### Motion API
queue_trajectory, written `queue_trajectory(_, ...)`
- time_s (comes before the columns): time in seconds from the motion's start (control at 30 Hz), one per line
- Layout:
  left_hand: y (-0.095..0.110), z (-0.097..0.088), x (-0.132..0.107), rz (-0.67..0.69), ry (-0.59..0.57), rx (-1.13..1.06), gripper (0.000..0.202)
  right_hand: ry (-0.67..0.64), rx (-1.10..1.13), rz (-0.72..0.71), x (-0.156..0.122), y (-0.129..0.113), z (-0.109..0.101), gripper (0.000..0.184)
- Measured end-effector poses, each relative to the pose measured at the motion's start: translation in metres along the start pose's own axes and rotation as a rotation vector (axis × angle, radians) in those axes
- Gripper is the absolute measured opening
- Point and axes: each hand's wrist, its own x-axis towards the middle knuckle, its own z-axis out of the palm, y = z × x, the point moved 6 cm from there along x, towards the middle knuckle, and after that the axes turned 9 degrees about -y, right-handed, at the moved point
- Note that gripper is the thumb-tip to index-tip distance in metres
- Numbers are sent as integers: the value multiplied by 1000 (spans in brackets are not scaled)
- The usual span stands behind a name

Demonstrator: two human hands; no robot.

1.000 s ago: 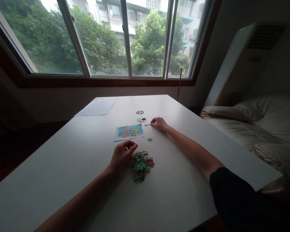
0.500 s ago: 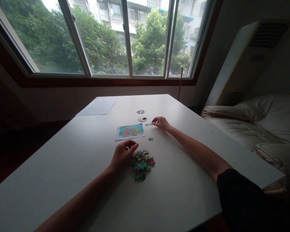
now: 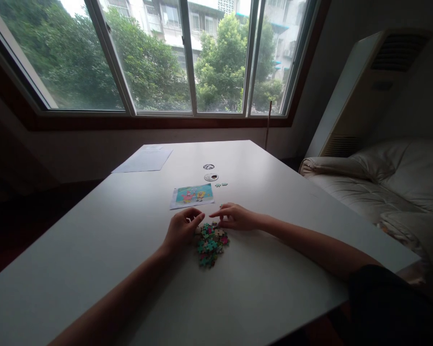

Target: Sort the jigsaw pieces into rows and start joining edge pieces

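Note:
A pile of colourful puzzle pieces (image 3: 211,242) lies on the white table (image 3: 130,240). My left hand (image 3: 182,231) rests at the pile's left edge, fingers curled toward the thumb; what they hold is hidden. My right hand (image 3: 234,217) lies low at the pile's far right edge, its fingers stretched leftward over the nearest pieces with nothing seen in them. Beyond the hands lies a cartoon reference picture (image 3: 192,195). Two loose pieces (image 3: 221,184) sit past its right corner.
Two small round discs (image 3: 210,177) and a sheet of paper (image 3: 144,159) lie farther back on the table. The table's right edge borders a cream sofa (image 3: 375,187). A tall white air conditioner (image 3: 361,91) stands behind it, under wide windows.
My right hand has drawn back from the two far loose pieces to the near pile, and now covers the spot where a single piece lay. The left hand has barely moved.

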Motion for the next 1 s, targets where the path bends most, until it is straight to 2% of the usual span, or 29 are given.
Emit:
queue_trajectory(0.2, 2, 2, 0, 8, -14, 28, 25, 44, -44, 8, 0, 3, 5, 25)
queue_trajectory(0.4, 4, 3, -1, 14, -30, 59, 24, 104, 112, 46, -3, 4, 0, 20)
queue_trajectory(0.57, 14, 4, -3, 50, -51, 94, 24, 153, 219, 51, -4, 3, -6, 9)
queue_trajectory(0.73, 30, 8, -6, 192, -145, 144, 20, 314, 319, 140, -6, -2, -11, 13)
queue_trajectory(0.83, 35, 9, -7, 251, -147, 159, 17, 370, 369, 169, -6, -6, -10, 16)
queue_trajectory(1.0, 30, 6, -5, 183, -114, 110, 19, 370, 366, 162, -6, -12, -8, 21)
